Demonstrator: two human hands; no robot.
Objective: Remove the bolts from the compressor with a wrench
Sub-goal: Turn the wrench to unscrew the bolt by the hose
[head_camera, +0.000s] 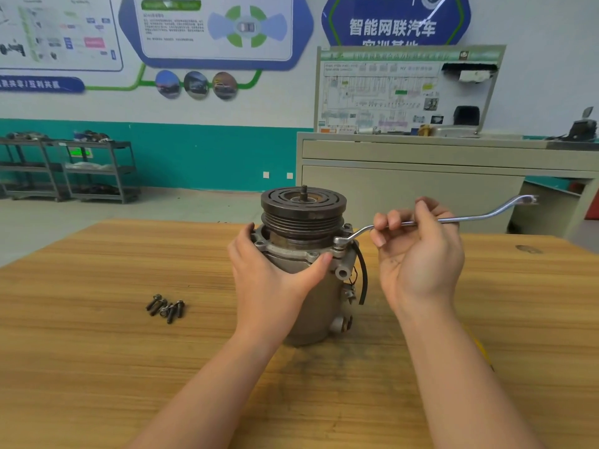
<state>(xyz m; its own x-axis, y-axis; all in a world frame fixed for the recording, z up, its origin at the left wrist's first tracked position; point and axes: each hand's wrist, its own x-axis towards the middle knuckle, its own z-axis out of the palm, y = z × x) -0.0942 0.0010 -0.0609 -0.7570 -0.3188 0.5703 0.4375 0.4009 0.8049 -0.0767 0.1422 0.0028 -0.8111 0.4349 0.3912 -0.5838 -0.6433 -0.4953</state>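
Right hand (418,251): palm up, fingertips (393,218) and thumb curled round the mid-shaft of the offset ring wrench (421,222), a light pinch rather than a full fist. Near ring end of the wrench sits on a bolt head (340,242) at the flange's 3 o'clock edge; free ring end points off toward 2 o'clock, past the hand.

Left hand (275,277): wrapped round the compressor (311,299) body from 9 o'clock, thumb pressed across the front under the flange, fingers curled behind the rim.

Compressor stands upright, pulley end (303,202) up, centre of the wooden table (97,367). Black cable (363,273) hangs down its 3 o'clock side.

Removed bolts (166,306): small heap on the table at 9 o'clock from the compressor, well apart from it, pieces touching one another; exact count hard to tell.

Beyond, at 12 to 2 o'clock: grey cabinet (421,176) with a wiring-diagram board (389,92). At 10 o'clock: metal shelving (81,170) against a teal-banded wall.
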